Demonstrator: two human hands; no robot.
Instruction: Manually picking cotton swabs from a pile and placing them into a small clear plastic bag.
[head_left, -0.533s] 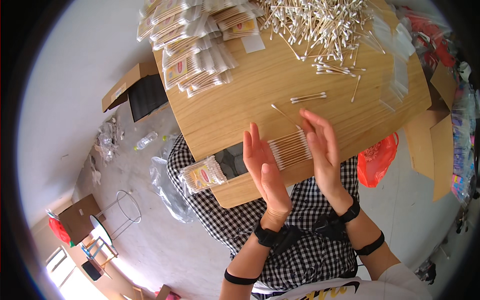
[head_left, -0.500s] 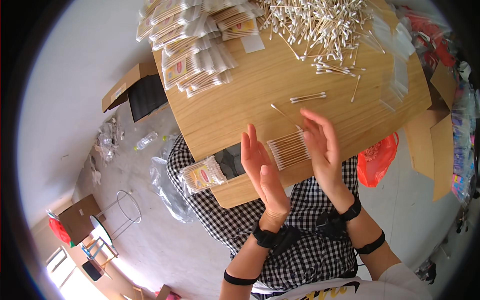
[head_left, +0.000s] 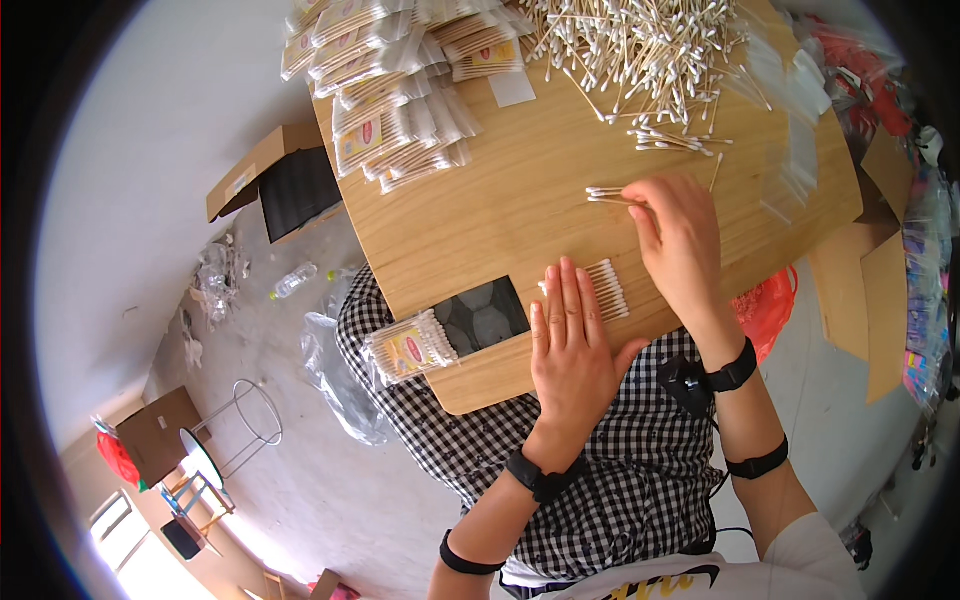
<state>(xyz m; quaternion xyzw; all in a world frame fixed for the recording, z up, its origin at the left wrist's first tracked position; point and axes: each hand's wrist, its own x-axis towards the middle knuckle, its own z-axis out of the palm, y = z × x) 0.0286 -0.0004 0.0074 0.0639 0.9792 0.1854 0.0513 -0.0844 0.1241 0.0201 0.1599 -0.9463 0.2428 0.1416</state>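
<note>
Now left hand (head_left: 572, 345) flat, grip open, on swab bundle (head_left: 606, 288); right hand (head_left: 683, 243) pinching loose swabs (head_left: 605, 195).

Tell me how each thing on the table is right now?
Left hand: flat, pressing a row of cotton swabs.
Row of cotton swabs: lined up side by side.
Right hand: fingers reaching a few loose swabs.
Swab pile: loose, scattered.
Packed swab bags: filled, stacked.
Dark tray: empty.

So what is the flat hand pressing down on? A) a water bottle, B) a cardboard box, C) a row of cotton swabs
C: the left hand lies flat on a neat row of cotton swabs on the wooden table.
</note>
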